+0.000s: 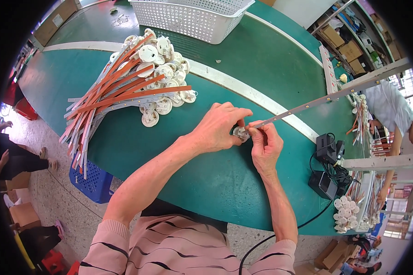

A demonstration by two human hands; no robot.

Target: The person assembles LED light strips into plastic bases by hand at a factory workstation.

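Over the green worktable point(215, 192), my left hand point(214, 129) pinches a small round white disc base point(240, 133) between thumb and fingers. My right hand point(267, 147) grips the end of a long, thin LED strip point(316, 101) right beside the disc. From there the strip runs up to the right, with small lights along it. Whether strip and disc are joined is hidden by my fingertips. To the left lies a heap of similar strips point(117, 91), orange and silver-grey, with white round discs point(164, 105) at their far ends.
A white perforated basket point(183, 20) stands at the back. Black power boxes point(325, 183) with tangled cables sit at the right edge, near another cluster of white discs point(346, 214). A blue crate point(89, 181) stands below the table's left edge. A co-worker's arm point(393, 153) shows far right.
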